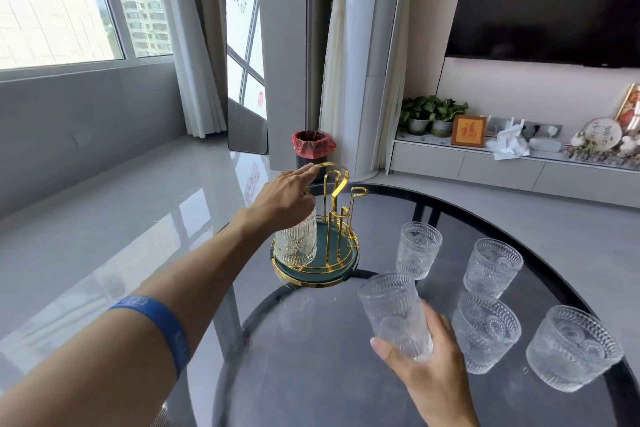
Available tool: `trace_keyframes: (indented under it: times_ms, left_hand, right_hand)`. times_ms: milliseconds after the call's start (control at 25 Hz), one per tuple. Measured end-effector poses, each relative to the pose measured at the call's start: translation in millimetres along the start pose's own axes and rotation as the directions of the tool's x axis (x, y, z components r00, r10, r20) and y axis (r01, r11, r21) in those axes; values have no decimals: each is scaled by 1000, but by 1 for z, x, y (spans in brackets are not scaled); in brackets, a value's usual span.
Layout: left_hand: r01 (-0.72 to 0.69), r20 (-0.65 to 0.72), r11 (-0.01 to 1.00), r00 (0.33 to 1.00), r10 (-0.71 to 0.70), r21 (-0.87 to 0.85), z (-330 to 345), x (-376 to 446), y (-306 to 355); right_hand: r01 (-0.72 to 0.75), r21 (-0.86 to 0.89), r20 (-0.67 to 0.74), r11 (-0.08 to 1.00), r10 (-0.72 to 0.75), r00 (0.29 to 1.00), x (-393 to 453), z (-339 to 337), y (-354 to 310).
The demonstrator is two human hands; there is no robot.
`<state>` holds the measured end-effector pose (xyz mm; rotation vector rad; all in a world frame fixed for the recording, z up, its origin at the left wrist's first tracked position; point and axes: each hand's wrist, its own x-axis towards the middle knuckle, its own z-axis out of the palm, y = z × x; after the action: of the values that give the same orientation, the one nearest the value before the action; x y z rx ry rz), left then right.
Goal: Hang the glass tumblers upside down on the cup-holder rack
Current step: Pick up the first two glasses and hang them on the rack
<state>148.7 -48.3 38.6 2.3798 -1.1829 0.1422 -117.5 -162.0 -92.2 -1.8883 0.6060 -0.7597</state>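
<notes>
My left hand (285, 196) reaches to the centre of the frame, fingers loosely spread, a fingertip touching the top loop of the gold cup-holder rack (330, 218) — one tumbler (296, 241) already hangs upside down on it, just under my palm. Lower right, my right hand (420, 367) grips a second tumbler (394, 314) by its base, above the glass table (311, 357). Four more tumblers (491, 267) stand upright at right.

Bare forearms, no sleeves | left hand (284, 198) — no rings or watch visible | blue wristband (156, 326) with faint, unreadable print, well up the forearm from left hand | right hand (426, 371) — unadorned
</notes>
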Motion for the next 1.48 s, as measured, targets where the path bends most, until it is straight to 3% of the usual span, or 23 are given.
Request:
trace_keyframes:
  times_ms: [160,320,480,800,1000,1480]
  left_hand:
    - [8,76,999,997,-4,-53,0,-3,-9]
    - [10,166,998,986,-1,-58,-3,-5,-16]
    - [-31,169,996,985,45,-81,-3,-5,-20]
    - [-97,110,995,989,98,-17,2,-1,-26]
    - [-109,129,992,985,117,-68,3,0,-30]
    - [-103,-48,993,994,101,-55,8,-19,-27]
  right_hand:
    - [88,-3,-63,996,-88,994,52,-2,-61]
    - [221,-215,-75,951,-242,967,98,13,-101]
    - [252,-427,-31,869,-293,956,128,34,-109]
    - [451,-631,319,631,-319,892,151,72,-100]
    - [392,-572,346,721,-221,912,151,73,-90]
    - [401,-550,335,732,-246,909,147,70,-84]
